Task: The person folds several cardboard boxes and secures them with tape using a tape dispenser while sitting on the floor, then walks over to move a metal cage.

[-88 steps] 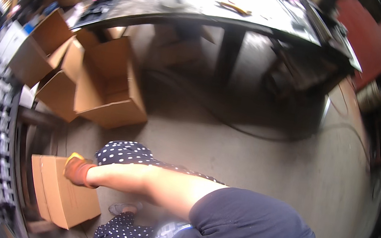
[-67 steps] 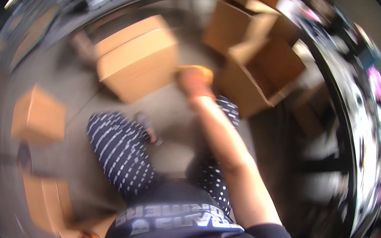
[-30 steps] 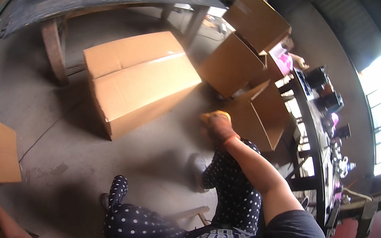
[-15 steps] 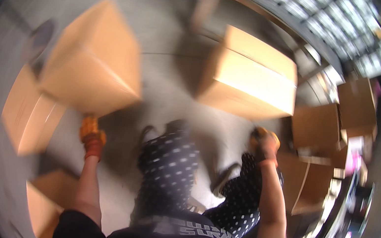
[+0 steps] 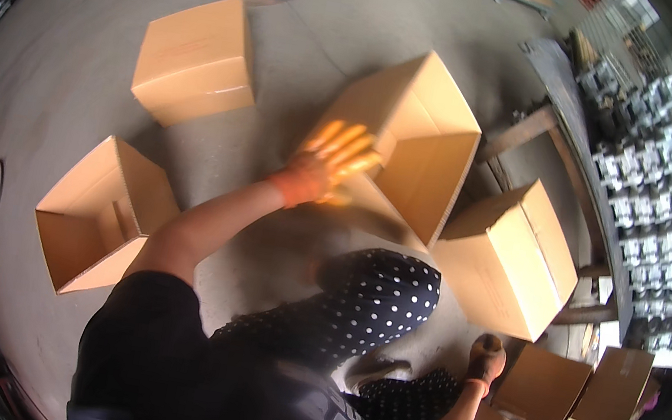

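My left hand (image 5: 330,161), in an orange work glove, reaches forward with its fingers spread. It lies over the near left side of an open cardboard box (image 5: 426,167); whether it touches the box I cannot tell. That box rests tilted on the floor, its inside showing toward the right. Low on the right, beside my knee, my right hand (image 5: 487,361) is closed in a fist in a similar glove. What it holds, if anything, is hidden. A closed carton (image 5: 511,269) sits just beyond the right hand.
Another carton (image 5: 197,60) stands on the floor farther left, and an open empty box (image 5: 102,217) is nearer on the left. A dark-topped table (image 5: 581,134) bounds the right, with stacked metal parts (image 5: 669,219) behind it. More boxes (image 5: 541,388) crowd the lower right.
My view has turned left, so the boxes appear shifted right. My left hand has swung forward to the middle, its fingers spreading. The box near it now shows its open inside.
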Motion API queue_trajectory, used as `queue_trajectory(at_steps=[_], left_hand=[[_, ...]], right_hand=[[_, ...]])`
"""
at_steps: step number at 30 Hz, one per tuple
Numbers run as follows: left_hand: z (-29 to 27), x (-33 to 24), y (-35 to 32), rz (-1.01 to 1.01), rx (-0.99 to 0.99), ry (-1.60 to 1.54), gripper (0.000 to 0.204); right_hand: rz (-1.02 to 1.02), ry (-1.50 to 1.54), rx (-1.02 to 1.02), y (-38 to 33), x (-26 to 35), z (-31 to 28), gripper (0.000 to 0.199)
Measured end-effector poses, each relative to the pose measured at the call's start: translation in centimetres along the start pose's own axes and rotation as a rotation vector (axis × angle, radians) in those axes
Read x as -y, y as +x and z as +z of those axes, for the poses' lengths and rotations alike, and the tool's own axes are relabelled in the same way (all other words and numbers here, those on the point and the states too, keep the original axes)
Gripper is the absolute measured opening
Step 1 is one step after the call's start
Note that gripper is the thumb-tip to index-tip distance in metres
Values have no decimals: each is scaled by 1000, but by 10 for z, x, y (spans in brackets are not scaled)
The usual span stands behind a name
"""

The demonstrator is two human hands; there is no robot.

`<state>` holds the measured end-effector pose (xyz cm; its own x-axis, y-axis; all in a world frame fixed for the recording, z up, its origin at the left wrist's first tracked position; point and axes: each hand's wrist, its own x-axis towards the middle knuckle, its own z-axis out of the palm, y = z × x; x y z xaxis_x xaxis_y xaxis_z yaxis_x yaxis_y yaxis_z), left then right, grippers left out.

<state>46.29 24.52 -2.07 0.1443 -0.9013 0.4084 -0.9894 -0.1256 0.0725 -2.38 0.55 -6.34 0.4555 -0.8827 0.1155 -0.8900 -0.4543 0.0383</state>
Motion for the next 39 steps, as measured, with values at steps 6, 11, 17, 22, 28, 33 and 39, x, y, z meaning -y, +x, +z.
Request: queue_trajectory(at_steps=[6, 11, 17, 22, 28, 33, 39], left_hand=[[29, 4, 30, 156, 198, 433, 64], [20, 43, -28, -191, 567, 108, 38], [-13, 67, -102, -555, 305, 101, 21], [-54, 73, -170, -709, 501, 318, 17], [-38, 91, -281, -883, 557, 652, 28], [-103, 86, -266, -1407, 781, 575, 43], [-43, 26, -92, -435, 109, 266, 75]], right_hand=[[214, 148, 50, -7, -1, -10, 34], [223, 146, 39, -7, -4, -9, 27], [204, 267, 27, -11, -15, -1, 21], [107, 120, -96, -8, -3, -9, 15], [264, 66, 108, -7, 1, -22, 24], [332, 110, 88, -13, 12, -34, 30], [411, 401, 71, -16, 8, -61, 30]])
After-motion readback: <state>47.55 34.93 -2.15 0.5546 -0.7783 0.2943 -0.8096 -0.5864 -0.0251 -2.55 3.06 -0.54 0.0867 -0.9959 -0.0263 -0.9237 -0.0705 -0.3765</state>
